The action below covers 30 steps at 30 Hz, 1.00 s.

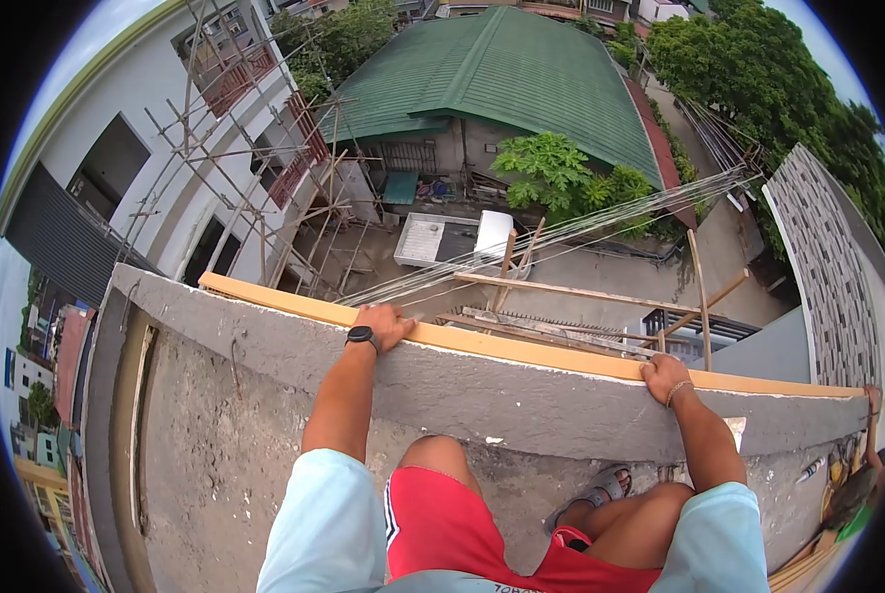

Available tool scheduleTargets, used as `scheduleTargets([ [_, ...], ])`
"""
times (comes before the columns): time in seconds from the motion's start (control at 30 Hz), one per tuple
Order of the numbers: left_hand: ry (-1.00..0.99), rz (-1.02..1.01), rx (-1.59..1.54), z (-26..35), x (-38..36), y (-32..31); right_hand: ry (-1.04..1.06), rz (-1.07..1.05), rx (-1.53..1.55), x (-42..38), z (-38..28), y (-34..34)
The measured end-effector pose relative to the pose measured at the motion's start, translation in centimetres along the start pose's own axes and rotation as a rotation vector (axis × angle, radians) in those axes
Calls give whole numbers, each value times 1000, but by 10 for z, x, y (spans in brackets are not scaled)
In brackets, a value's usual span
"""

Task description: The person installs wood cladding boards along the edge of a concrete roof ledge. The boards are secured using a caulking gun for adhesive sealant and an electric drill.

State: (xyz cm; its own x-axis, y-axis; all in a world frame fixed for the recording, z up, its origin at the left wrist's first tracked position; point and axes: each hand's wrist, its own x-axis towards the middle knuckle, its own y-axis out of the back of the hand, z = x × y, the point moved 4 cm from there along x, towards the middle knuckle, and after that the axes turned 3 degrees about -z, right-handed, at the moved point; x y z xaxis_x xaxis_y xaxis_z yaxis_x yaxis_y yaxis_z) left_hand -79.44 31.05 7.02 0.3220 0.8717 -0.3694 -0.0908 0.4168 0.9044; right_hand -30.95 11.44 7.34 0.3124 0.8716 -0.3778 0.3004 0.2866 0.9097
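A long yellow-orange board (522, 348) runs along the outer top edge of a grey plastered parapet wall (462, 390). My left hand (385, 326), with a dark watch on its wrist, grips the board left of its middle, fingers over its upper edge. Farther right, my right hand (666, 378) is closed over the same board, a thin bracelet on the wrist. The fingertips on the far side of the board are hidden. At the board's right end, another person's hand (873, 397) touches it.
Beyond the wall is a drop to a yard with a white truck (452, 240). Wooden braces (601, 295) and overhead cables (601, 211) lie just outside. Pole scaffolding (235, 158) stands at left, a green roof (492, 74) ahead. The other person crouches at far right.
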Motion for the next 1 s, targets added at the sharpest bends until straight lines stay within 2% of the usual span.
scheduleTargets([
  [0.57, 26, 9, -20, -4, 3, -2, -8, -19, -7, -4, -3, 4],
  [0.7, 2, 12, -4, -4, 3, -3, 44, -32, -16, -4, -7, 6],
  [0.97, 22, 10, -23, -3, 1, -3, 52, 12, -12, 2, 4, -5],
  [1.0, 19, 27, -21, -4, 3, -5, 72, 71, -2, 4, 7, -8],
])
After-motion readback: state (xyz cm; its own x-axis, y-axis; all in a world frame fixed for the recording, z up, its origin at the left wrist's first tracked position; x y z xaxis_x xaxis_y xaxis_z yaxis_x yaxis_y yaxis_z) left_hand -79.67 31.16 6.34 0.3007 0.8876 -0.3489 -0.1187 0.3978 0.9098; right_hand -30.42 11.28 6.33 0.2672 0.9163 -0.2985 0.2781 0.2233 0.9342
